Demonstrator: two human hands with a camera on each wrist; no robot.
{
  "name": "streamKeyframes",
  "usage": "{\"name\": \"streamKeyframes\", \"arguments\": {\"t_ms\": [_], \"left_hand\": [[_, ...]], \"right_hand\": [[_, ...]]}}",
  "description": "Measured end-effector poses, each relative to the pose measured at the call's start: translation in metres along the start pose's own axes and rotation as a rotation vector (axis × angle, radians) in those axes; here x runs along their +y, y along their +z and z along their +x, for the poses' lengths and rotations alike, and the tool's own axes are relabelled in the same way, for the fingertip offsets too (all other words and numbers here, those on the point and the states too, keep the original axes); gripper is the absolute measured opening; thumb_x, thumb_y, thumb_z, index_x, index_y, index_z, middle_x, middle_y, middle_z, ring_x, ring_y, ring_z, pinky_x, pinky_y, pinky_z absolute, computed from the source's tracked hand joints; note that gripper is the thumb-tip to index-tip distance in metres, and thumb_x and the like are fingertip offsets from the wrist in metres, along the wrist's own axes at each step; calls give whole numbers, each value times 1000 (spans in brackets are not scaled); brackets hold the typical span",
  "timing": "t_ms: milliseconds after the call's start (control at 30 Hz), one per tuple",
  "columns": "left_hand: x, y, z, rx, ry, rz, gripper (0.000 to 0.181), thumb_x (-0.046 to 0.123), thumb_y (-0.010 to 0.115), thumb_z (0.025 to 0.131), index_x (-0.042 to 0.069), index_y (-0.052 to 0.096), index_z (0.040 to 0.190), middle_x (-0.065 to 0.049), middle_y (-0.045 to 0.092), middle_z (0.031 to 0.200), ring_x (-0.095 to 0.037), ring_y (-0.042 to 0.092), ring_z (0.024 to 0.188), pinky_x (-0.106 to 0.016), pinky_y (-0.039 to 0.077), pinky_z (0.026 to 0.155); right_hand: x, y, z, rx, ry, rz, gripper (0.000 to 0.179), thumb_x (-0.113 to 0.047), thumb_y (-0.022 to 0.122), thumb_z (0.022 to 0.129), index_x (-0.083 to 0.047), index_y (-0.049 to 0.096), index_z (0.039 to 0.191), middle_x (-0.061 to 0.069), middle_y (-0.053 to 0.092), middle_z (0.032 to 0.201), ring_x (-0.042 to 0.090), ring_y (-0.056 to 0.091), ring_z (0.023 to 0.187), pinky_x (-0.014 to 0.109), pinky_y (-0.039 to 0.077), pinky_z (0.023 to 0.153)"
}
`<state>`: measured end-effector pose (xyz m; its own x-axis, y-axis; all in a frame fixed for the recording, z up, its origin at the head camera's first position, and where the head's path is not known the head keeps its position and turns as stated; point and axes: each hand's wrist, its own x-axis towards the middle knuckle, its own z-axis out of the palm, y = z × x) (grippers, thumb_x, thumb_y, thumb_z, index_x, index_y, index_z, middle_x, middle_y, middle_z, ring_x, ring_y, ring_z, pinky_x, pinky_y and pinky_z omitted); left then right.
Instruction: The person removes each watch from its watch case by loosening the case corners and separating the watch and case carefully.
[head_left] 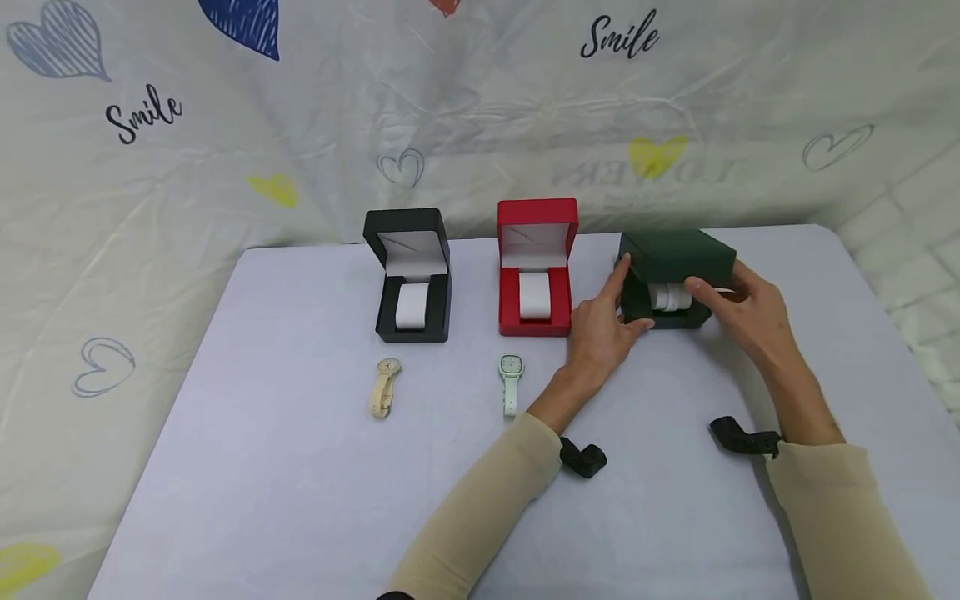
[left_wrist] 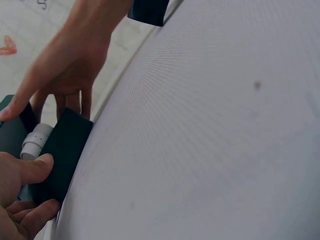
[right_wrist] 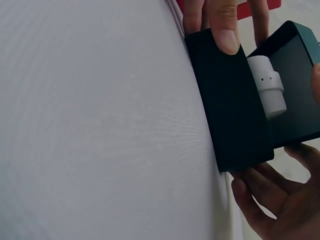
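Observation:
At the right side of the table a dark green watch box stands with its lid partly lowered. A white watch with a strap sits inside, showing through the gap. My left hand grips the box's base from the left, its thumb on the front wall and its other fingers along the side. From the right, my right hand holds the box, thumb on the front edge of the lid. In the right wrist view some of its fingers reach against the side of the base.
Left of the green box stand an open red watch box and an open black watch box, each with a white cushion. In front of them lie a pale mint watch and a beige watch. A printed curtain hangs behind the table.

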<state>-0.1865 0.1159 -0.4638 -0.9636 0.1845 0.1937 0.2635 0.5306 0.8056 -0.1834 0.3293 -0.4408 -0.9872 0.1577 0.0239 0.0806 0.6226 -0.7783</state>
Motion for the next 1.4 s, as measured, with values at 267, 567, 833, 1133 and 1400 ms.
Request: {"name": "streamKeyframes", "arguments": {"t_ms": [267,567,833,1133,1400], "left_hand": [[0,2,-1,15,-12,-7,74,24,87,86,20,48,150,-4,68,142,-12,77,106,-8,55,83],[1,3,-1,11,-33,30,57,26,87,87,18,66,139,-6,67,143,-12,79,96,-4,52,76],[3,3,-3,2,-30,0,58,23,86,87,17,66,141,-6,60,150,-13,77,104,-6,54,83],[2,2,-4,2,-37,-24,59,22,87,85,17,67,140,-9,60,148,-7,76,87,-1,46,64],[3,1,-3,-4,-21,-24,60,21,87,85,15,67,141,-11,59,150,1,52,56,-9,38,49]], "right_hand": [[-6,0,6,-15,23,-16,59,-53,63,99,-33,51,153,6,63,137,-13,44,100,18,38,82],[-12,-1,8,-20,35,-44,66,-57,58,100,-25,46,157,27,61,142,-1,47,106,26,37,81],[-12,-1,9,-37,18,0,65,-53,58,101,-30,42,159,17,47,161,30,56,136,38,46,98],[-2,4,12,-107,-117,217,58,-31,59,104,-28,34,156,-6,41,153,11,40,147,27,31,120],[-6,-1,22,-97,-122,209,54,-34,55,104,-32,34,154,-2,43,151,5,47,129,13,40,88]]}}
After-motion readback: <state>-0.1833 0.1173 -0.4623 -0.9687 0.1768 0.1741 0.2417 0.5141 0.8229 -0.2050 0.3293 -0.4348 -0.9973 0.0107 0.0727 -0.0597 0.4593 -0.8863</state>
